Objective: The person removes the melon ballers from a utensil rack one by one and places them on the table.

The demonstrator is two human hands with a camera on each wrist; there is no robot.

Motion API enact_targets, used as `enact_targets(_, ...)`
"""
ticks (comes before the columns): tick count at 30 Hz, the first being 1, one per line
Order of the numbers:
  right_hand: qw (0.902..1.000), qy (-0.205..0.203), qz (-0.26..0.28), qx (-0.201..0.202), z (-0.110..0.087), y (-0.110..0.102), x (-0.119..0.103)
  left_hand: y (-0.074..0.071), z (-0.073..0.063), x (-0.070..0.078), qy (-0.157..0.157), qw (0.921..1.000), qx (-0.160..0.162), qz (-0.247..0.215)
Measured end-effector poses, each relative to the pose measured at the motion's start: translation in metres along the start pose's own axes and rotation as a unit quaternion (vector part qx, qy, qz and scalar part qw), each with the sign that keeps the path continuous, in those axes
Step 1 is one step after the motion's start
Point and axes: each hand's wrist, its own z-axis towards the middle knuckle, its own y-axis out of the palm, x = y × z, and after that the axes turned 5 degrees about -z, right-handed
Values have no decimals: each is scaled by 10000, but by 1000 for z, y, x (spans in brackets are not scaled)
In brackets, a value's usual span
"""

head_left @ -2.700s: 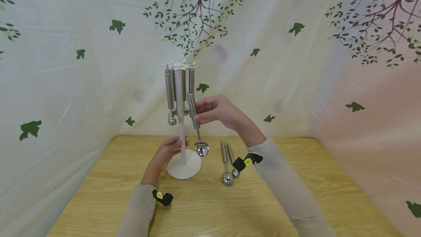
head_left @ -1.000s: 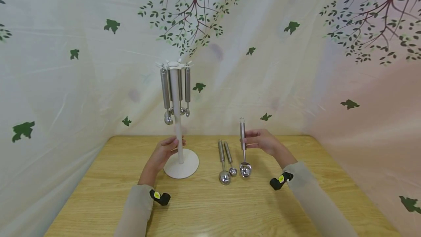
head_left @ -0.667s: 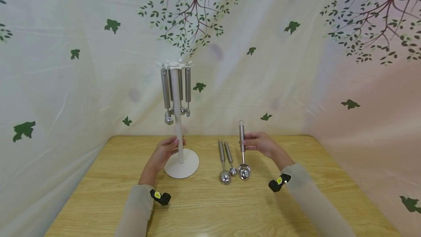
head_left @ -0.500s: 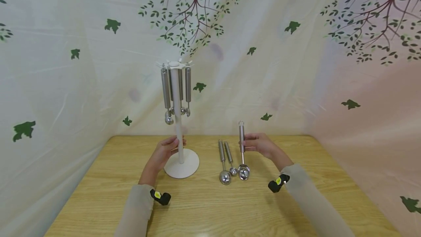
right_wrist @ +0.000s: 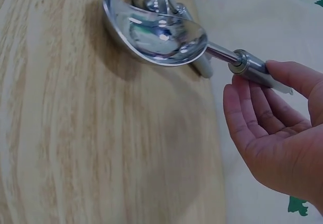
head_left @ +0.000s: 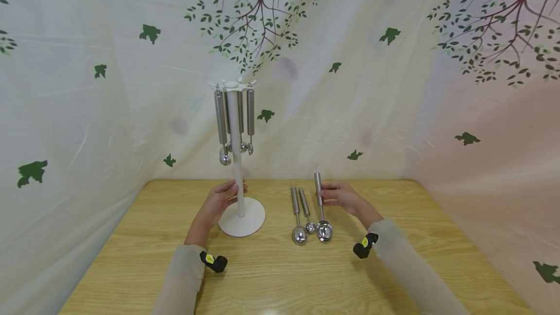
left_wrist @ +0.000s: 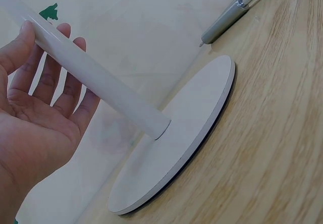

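Note:
My left hand point(head_left: 221, 201) holds the white pole of a utensil stand point(left_wrist: 96, 77) low down, thumb on one side and fingers on the other. Between the thumb and fingers of my right hand point(head_left: 345, 199) is the handle of a steel ice cream scoop point(right_wrist: 161, 40). The scoop's bowl is down close over the table, with its handle slanting up and back. Just left of it lie a larger steel scoop point(head_left: 299, 235) and a smaller one point(head_left: 310, 227), handles pointing to the back. Several more steel utensils point(head_left: 220, 118) hang from the stand's top hooks.
The wooden table point(head_left: 271, 276) ends at a pale curtain point(head_left: 297, 125) printed with leaves and branches. The stand's round white base point(head_left: 251, 230) rests on the table left of the loose scoops.
My right hand has carried the ice cream scoop from beside the stand to the right of the loose scoops, then lowered it, tilting its handle. The left hand has stayed on the pole.

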Motion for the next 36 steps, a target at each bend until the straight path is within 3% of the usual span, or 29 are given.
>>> enact_targets(13, 9989, 183, -116, 407, 9, 12, 21, 0, -1, 1, -18, 10000, -5, -17)
enact_targets(36, 9897, 604, -362, 1246, 13, 36, 19, -3, 1, -1, -87, 10000, 17, -18)
